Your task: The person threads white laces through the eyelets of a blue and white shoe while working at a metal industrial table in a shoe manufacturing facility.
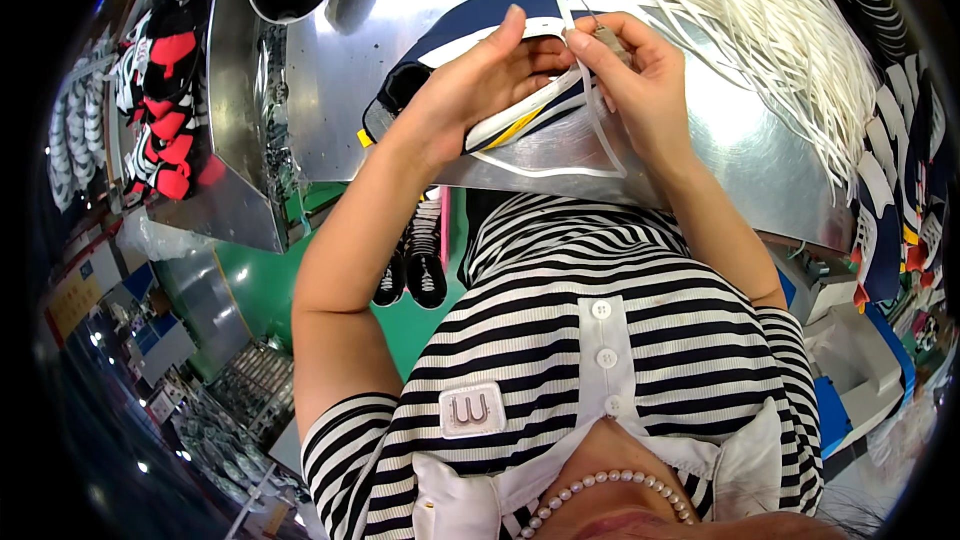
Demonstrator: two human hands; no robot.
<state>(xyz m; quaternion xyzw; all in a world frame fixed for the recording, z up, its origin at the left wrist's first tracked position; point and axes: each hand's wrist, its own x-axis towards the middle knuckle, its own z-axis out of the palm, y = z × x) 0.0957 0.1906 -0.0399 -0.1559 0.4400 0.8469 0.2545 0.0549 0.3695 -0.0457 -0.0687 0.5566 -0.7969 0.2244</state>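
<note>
I see the navy shoe upper lying on the steel counter, long axis running from 8 to 2 o'clock. My left hand is closed over its middle. My right hand, at 3 o'clock from it, pinches a white lace at the collar.

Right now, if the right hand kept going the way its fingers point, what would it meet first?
The right hand points left across the shoe, pinching a white lace. It would probably meet the left hand first, whose fingertips are almost touching it; depth is unclear.
</note>
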